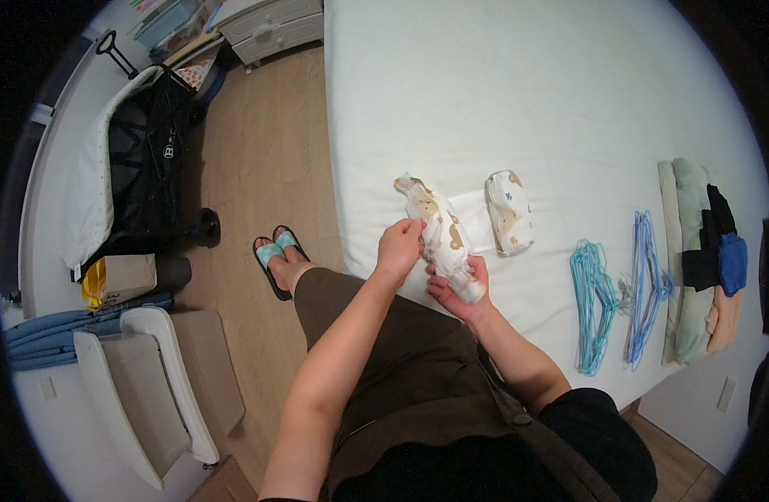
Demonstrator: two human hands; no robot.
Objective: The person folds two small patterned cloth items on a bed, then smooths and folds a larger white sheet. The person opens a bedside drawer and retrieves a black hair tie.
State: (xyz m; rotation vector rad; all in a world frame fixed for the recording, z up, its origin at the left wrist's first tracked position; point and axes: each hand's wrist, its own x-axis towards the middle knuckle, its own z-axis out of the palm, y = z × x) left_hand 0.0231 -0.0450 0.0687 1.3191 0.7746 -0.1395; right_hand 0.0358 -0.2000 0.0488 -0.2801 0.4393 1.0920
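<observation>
Handling soft white brown-patterned bundle (441,231) near left edge of white-sheeted bed (518,84); left hand (399,249) pinching side, right hand (461,294) gripping end; matching boxy bundle (508,213) seemingly done, held one unfinished.

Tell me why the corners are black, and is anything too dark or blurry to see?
Head view: the fisheye's round picture leaves black corners; head view: the black fabric wagon has dark folds, hard to make out; head view: the white bundle with tan print looks fairly clear, without strong glare.
</observation>
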